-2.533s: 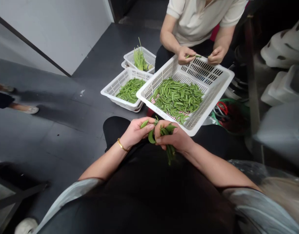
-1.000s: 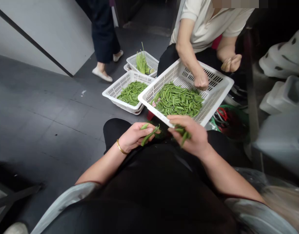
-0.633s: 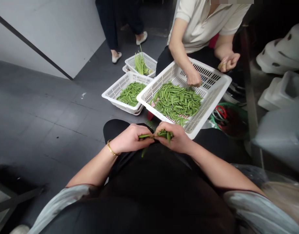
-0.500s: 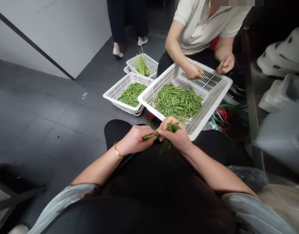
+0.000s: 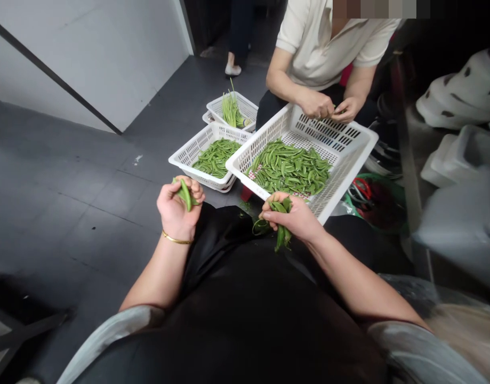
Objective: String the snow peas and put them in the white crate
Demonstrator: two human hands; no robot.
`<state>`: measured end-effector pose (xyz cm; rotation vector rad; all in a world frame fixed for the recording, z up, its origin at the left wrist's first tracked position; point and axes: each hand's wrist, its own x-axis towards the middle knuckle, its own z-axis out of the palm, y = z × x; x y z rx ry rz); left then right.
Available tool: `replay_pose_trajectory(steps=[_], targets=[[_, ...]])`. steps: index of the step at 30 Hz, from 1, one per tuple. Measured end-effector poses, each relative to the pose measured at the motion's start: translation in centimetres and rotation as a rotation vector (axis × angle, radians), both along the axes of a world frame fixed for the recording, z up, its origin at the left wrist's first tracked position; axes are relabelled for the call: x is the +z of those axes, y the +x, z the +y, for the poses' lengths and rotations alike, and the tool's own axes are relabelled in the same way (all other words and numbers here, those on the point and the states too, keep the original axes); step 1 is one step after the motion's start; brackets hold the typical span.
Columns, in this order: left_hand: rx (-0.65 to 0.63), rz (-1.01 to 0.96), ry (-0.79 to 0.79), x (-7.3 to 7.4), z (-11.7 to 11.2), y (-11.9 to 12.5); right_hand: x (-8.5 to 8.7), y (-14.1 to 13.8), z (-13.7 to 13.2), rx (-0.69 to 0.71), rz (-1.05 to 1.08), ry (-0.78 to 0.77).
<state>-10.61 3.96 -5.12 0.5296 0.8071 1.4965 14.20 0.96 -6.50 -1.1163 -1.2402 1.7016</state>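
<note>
My left hand (image 5: 176, 207), with a gold bracelet at the wrist, is closed on a single snow pea pod (image 5: 185, 193) and raised toward the smaller white basket (image 5: 189, 154) of pods. My right hand (image 5: 297, 217) is closed on a bunch of snow pea pods (image 5: 281, 232) over my lap, just in front of the large white basket (image 5: 351, 154) heaped with pods.
A person in a cream shirt sits across the large basket, both hands (image 5: 328, 108) pinching something over its far rim. A third basket (image 5: 247, 105) holds green stalks. Another person's foot (image 5: 232, 69) stands on the dark floor beyond. White objects sit at the right.
My hands were together pulling at one pod; now my left hand has swung up and left with a pod toward the smaller basket. My right hand stays low with its bunch.
</note>
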Motion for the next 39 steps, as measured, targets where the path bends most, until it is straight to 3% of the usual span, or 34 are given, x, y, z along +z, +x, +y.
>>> replay_pose_trajectory(steps=[4, 7, 13, 17, 21, 24, 28, 31, 33, 35, 39], targets=[[-0.184, -0.007, -0.032, 0.1, -0.4, 0.4, 0.4, 0.2, 0.3, 0.102, -0.109, 0.011], [-0.304, 0.15, -0.012, 0.0, -1.5, 2.5, 0.6, 0.0, 0.2, 0.133, -0.122, 0.043], [-0.362, 0.823, 0.178, 0.0, -3.3, 6.6, 0.4, -0.9, -0.1, 0.103, -0.14, 0.106], [-0.273, 0.98, 0.253, -0.2, -3.2, 6.5, -0.1, -0.7, 0.0, 0.15, -0.03, 0.0], [-0.113, 1.001, 0.207, -0.3, -2.8, 5.2, -0.4, -0.3, -0.1, 0.16, 0.09, -0.083], [-0.109, 0.986, 0.175, -0.1, -2.5, 4.5, -0.2, -0.4, -0.6, 0.124, -0.017, 0.002], [-0.207, 0.617, 0.052, -0.4, -2.4, 5.0, 0.2, -0.9, -1.0, 0.001, -0.16, 0.186], [-0.327, 0.307, -0.036, -1.0, -2.8, 5.7, 0.3, -1.1, -1.0, -0.051, -0.117, 0.186], [-0.36, 0.239, -0.076, -1.3, -3.1, 6.0, 0.4, -1.1, -0.9, -0.073, -0.119, 0.193], [-0.393, 0.253, -0.093, -1.5, -3.2, 5.9, 0.7, -1.0, -0.9, -0.024, -0.157, 0.203], [-0.622, 0.344, -0.107, -1.2, -3.2, 5.4, 1.3, -1.1, -1.0, 0.29, -0.137, 0.08]])
